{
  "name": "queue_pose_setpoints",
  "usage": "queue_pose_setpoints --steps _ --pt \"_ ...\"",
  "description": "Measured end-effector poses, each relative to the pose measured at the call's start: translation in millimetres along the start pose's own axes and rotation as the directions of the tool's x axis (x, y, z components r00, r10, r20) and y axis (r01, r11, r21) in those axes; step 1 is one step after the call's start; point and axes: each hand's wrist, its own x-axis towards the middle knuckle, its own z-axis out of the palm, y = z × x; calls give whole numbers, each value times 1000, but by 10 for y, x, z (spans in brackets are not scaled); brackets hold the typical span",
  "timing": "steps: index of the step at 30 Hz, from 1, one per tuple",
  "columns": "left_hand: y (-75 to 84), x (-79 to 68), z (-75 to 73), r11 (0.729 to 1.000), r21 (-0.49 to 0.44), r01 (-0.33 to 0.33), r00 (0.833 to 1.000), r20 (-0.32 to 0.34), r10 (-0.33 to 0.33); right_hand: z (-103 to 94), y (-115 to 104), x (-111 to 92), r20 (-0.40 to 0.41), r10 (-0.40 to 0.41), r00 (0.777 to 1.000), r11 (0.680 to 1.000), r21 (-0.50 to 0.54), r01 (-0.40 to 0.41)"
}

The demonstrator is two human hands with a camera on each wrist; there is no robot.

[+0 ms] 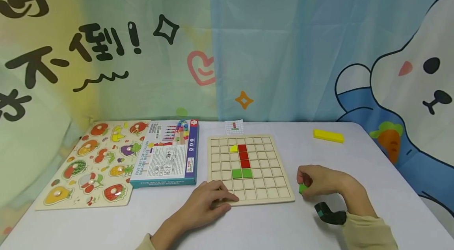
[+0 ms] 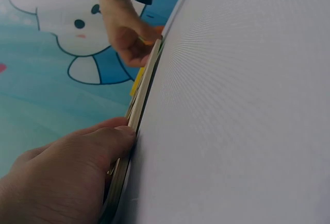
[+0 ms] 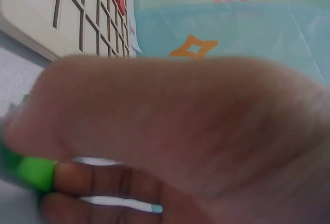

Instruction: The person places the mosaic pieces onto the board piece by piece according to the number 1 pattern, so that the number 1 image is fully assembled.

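A wooden grid board lies on the table, with red squares, green squares and a yellow piece in its cells. My left hand rests at its front edge, fingers on the rim and thumb close to the side; the left wrist view shows this hand along the board's edge. To the right of the board, my right hand pinches a small green block between thumb and fingers. That green block is partly hidden by the hand in the right wrist view.
A small pattern card lies behind the board. The yellow bar is at the back right. On the left are a boxed bead set and a fruit puzzle board. A printed curtain hangs behind the table.
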Motion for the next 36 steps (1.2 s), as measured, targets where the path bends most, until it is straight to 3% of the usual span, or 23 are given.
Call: queue_pose_setpoints --steps 6,15,26,36 --pt "-8 2 -8 999 15 -33 999 -12 33 -16 -16 25 -32 -24 999 999 28 25" --pt "7 6 -6 1000 4 0 1000 -9 1 -18 -34 97 -119 -64 991 998 -7 63" --pt "21 8 -8 1000 0 14 1000 1 -14 36 -63 195 -258 -190 947 980 -99 170" --pt "17 2 -8 1000 -2 11 1000 2 -11 144 -148 287 -333 -235 913 968 -163 189"
